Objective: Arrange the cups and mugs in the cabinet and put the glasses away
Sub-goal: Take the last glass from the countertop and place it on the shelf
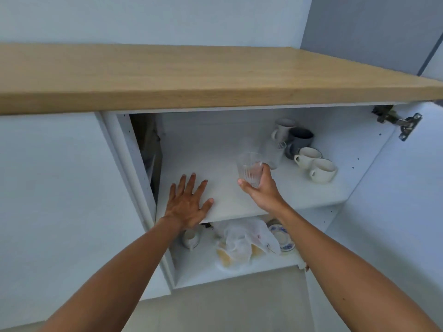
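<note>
Down low, closest to the person, the bottom shelf holds a crumpled clear plastic bag [242, 243], a little white jug [190, 238] and a blue-and-white saucer [282, 238]; these look untidy, but I cannot tell if they are part of the job. Just above, the left hand [187, 207] lies flat on the front edge of the white upper shelf [215, 161], fingers [189, 183] spread wide and holding nothing. Beside it, the right hand [261, 190] has its fingers wrapped round the bottom of a clear ribbed drinking glass [249, 168], which sits upright at or just over the shelf; I cannot tell if it touches yet. Right behind it stands another clear ribbed glass [273, 152]. Further back on the right are two cream round cups [316, 165], a dark grey mug [300, 140] and a tall pale mug [284, 129], all close together. So the mugs look lined up already, and I think this glass just needs setting down and letting go.
</note>
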